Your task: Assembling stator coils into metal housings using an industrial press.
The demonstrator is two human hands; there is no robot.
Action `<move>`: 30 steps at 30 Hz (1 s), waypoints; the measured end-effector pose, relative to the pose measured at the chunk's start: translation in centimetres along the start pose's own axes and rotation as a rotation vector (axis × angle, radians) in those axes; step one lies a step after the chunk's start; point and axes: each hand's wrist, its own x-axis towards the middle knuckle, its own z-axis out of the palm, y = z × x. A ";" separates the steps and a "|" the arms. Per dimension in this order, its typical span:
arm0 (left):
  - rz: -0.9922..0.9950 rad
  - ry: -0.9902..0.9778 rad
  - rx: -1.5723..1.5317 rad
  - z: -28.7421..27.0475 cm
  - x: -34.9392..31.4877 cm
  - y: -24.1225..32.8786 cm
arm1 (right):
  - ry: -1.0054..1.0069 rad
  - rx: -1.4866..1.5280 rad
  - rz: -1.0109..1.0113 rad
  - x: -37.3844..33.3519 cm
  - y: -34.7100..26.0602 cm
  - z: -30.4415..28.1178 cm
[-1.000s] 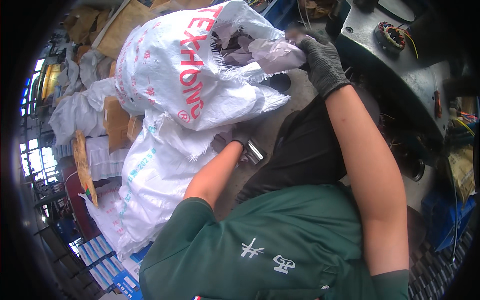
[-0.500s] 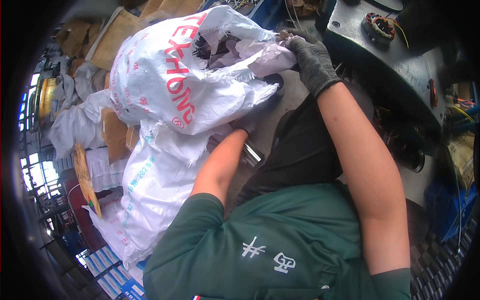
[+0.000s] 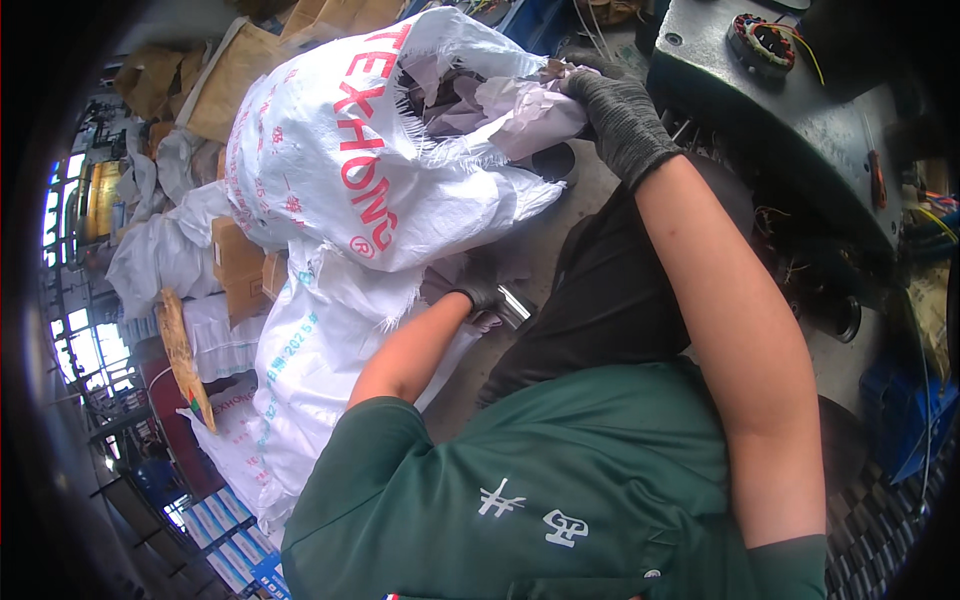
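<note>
A large white woven sack (image 3: 300, 150) with red print and frayed edges gapes toward my right hand, with crumpled pale paper (image 3: 510, 110) inside its mouth. My right hand (image 3: 620, 110), in a dark grey knitted glove, is closed at the sack's rim, pinching the edge together with some paper. Lower down, my left hand (image 3: 484, 292) reaches below the sack in a dark glove; its fingers are mostly hidden. Right beside that glove lies a shiny metal cylinder (image 3: 515, 308), near the floor. Whether my left hand touches the cylinder I cannot tell.
Another white sack (image 3: 320, 350) stands under the big one. At right is a dark metal machine table (image 3: 720, 90) bearing a wound motor stator (image 3: 763, 45) and a screwdriver (image 3: 877, 180). Cardboard boxes (image 3: 237, 255) and a wooden stick (image 3: 183, 355) are at left, a blue crate (image 3: 905, 415) at lower right.
My left hand has drawn back a little from beneath the sack, so its glove now shows beside the metal cylinder. My right hand keeps its grip at the rim, barely shifted.
</note>
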 end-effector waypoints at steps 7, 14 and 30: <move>-0.019 -0.121 0.060 -2.0 -1.1 3.9 | 0.004 -0.017 0.035 -0.3 0.0 -0.4; 0.145 0.261 -0.105 -6.1 1.0 4.9 | -0.041 -0.011 0.014 -0.2 0.5 -1.2; 0.688 0.956 -1.370 -24.8 -3.3 11.9 | -0.617 0.296 0.335 -4.0 -0.2 2.6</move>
